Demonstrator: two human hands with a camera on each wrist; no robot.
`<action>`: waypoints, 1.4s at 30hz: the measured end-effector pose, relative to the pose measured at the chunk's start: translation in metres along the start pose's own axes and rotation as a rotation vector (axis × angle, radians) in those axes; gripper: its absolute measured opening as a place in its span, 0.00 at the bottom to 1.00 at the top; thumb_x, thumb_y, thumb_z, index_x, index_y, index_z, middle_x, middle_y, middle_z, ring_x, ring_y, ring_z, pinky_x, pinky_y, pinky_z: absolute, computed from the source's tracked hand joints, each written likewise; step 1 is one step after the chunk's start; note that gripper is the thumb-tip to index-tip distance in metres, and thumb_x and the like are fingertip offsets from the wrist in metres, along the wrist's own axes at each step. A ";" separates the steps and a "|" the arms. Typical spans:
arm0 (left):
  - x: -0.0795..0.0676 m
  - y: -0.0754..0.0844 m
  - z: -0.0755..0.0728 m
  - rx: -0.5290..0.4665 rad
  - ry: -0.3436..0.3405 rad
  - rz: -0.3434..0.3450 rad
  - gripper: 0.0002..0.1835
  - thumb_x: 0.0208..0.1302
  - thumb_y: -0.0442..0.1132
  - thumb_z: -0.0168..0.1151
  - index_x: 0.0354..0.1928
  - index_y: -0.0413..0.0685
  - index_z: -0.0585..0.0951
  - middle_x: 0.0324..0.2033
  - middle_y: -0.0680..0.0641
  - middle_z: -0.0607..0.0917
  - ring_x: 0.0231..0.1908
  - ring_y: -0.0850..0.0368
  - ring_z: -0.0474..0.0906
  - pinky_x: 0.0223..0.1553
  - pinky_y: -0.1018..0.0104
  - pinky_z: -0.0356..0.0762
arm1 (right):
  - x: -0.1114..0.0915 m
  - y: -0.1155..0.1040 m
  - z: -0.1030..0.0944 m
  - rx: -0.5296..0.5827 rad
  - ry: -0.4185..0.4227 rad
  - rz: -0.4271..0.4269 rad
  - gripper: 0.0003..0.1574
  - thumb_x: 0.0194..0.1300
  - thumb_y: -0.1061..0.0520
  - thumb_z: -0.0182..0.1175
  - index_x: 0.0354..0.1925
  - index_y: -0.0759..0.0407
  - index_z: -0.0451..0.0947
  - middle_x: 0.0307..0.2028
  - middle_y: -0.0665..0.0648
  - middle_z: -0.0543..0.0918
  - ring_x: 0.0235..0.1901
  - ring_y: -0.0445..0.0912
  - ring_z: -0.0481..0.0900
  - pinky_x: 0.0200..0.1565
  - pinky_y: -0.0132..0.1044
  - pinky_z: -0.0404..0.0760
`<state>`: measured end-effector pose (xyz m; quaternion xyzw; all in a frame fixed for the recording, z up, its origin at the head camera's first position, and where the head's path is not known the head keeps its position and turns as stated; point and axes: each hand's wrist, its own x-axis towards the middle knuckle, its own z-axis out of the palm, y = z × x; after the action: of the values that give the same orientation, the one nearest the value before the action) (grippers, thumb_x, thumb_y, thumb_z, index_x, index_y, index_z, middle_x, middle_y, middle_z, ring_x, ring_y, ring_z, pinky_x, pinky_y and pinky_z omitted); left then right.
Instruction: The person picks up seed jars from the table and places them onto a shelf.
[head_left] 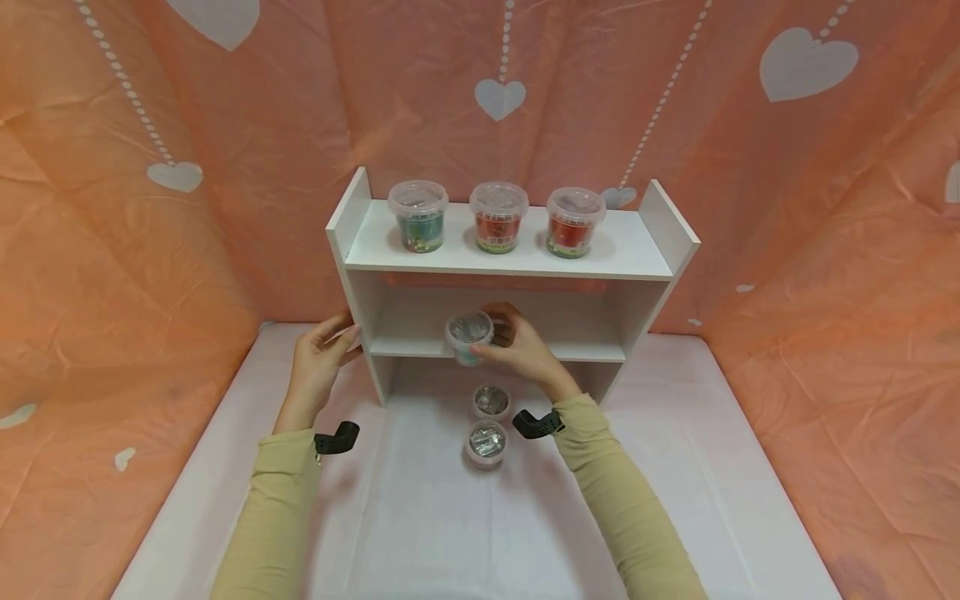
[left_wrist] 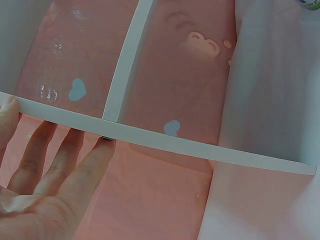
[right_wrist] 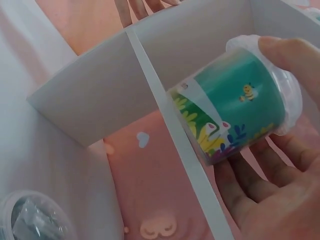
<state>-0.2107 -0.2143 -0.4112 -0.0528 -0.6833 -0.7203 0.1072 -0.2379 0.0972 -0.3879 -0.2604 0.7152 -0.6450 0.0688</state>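
Note:
My right hand (head_left: 517, 346) grips a clear-lidded plastic tub (head_left: 469, 335) with a teal label bearing a bee and plants. The tub (right_wrist: 235, 105) is tilted at the front edge of the middle board of a white shelf unit (head_left: 498, 344), its base just over that board in the right wrist view. My left hand (head_left: 318, 362) touches the unit's left side panel (left_wrist: 165, 144) from outside. Its fingers are fairly straight against the panel, with the thumb at the front edge. Below the held tub, two more lidded tubs, a farther one (head_left: 492, 402) and a nearer one (head_left: 486, 442), stand on the table.
Along the top board stand three tubs: a teal-labelled one (head_left: 418, 217), a red-labelled one (head_left: 498, 218) in the middle and another red one (head_left: 574, 223) at right. The white-covered table (head_left: 427, 533) lies in front. A pinkish-orange cloth (head_left: 300, 83) with hearts hangs behind.

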 end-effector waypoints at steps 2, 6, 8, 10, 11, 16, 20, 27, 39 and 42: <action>0.000 0.001 0.000 -0.001 -0.001 -0.001 0.25 0.68 0.35 0.59 0.64 0.32 0.69 0.54 0.49 0.77 0.50 0.61 0.77 0.53 0.43 0.69 | 0.005 0.004 0.002 0.006 -0.001 0.001 0.38 0.56 0.72 0.66 0.62 0.71 0.61 0.56 0.68 0.69 0.54 0.60 0.73 0.55 0.47 0.76; 0.000 0.001 0.000 0.001 -0.005 -0.004 0.26 0.68 0.35 0.59 0.65 0.33 0.69 0.54 0.48 0.77 0.51 0.60 0.76 0.53 0.43 0.69 | 0.011 0.002 0.008 0.000 0.007 0.004 0.37 0.57 0.71 0.66 0.62 0.70 0.62 0.56 0.67 0.70 0.53 0.59 0.75 0.48 0.40 0.80; 0.000 0.001 -0.001 0.003 -0.005 -0.004 0.25 0.68 0.35 0.59 0.65 0.34 0.69 0.54 0.48 0.77 0.51 0.60 0.77 0.53 0.43 0.70 | 0.012 -0.007 0.012 -0.010 0.013 0.011 0.37 0.57 0.71 0.65 0.62 0.72 0.61 0.56 0.70 0.69 0.53 0.61 0.74 0.47 0.39 0.80; 0.000 0.001 -0.001 0.002 -0.006 -0.002 0.25 0.68 0.35 0.59 0.65 0.34 0.69 0.54 0.48 0.77 0.50 0.60 0.77 0.53 0.43 0.70 | 0.014 -0.009 0.015 -0.027 0.025 0.005 0.37 0.58 0.71 0.65 0.62 0.73 0.61 0.56 0.70 0.69 0.53 0.61 0.74 0.46 0.37 0.79; 0.000 0.001 -0.001 0.002 -0.006 -0.001 0.25 0.67 0.35 0.59 0.64 0.34 0.69 0.54 0.48 0.77 0.50 0.60 0.77 0.53 0.43 0.70 | 0.015 -0.009 0.016 -0.032 0.031 0.002 0.37 0.58 0.70 0.65 0.62 0.73 0.61 0.56 0.70 0.69 0.52 0.61 0.75 0.46 0.37 0.79; 0.001 0.000 0.000 -0.005 -0.005 0.001 0.25 0.67 0.35 0.59 0.64 0.33 0.69 0.53 0.49 0.77 0.50 0.60 0.77 0.53 0.44 0.70 | 0.020 -0.008 0.021 -0.031 0.067 0.016 0.37 0.59 0.68 0.65 0.63 0.71 0.62 0.57 0.69 0.70 0.52 0.59 0.75 0.46 0.37 0.80; 0.001 0.000 -0.001 -0.006 -0.003 0.000 0.25 0.67 0.34 0.59 0.64 0.33 0.69 0.52 0.50 0.78 0.49 0.61 0.77 0.52 0.49 0.73 | 0.024 -0.006 0.023 -0.005 0.094 0.046 0.37 0.60 0.67 0.65 0.64 0.68 0.62 0.57 0.67 0.70 0.51 0.58 0.76 0.44 0.36 0.80; 0.000 0.000 -0.001 -0.009 -0.001 -0.004 0.26 0.67 0.35 0.59 0.64 0.33 0.69 0.52 0.50 0.78 0.49 0.61 0.77 0.53 0.46 0.71 | 0.030 -0.003 0.027 0.005 0.095 0.027 0.35 0.60 0.68 0.65 0.63 0.70 0.63 0.56 0.69 0.71 0.51 0.59 0.77 0.42 0.33 0.79; 0.000 0.001 -0.001 -0.004 -0.002 -0.005 0.26 0.67 0.35 0.59 0.64 0.33 0.69 0.52 0.49 0.78 0.49 0.60 0.77 0.53 0.44 0.70 | 0.038 -0.002 0.034 0.052 0.101 0.026 0.35 0.59 0.69 0.65 0.62 0.71 0.63 0.56 0.70 0.70 0.50 0.61 0.76 0.42 0.34 0.80; 0.000 0.001 0.000 0.006 -0.001 -0.012 0.26 0.67 0.36 0.59 0.65 0.34 0.69 0.53 0.48 0.77 0.50 0.59 0.77 0.53 0.44 0.70 | 0.040 0.000 0.036 0.055 0.106 0.017 0.35 0.59 0.70 0.64 0.62 0.72 0.63 0.55 0.70 0.71 0.50 0.60 0.77 0.42 0.34 0.80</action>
<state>-0.2104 -0.2148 -0.4099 -0.0490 -0.6858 -0.7188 0.1027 -0.2564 0.0474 -0.3841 -0.2176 0.7019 -0.6768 0.0436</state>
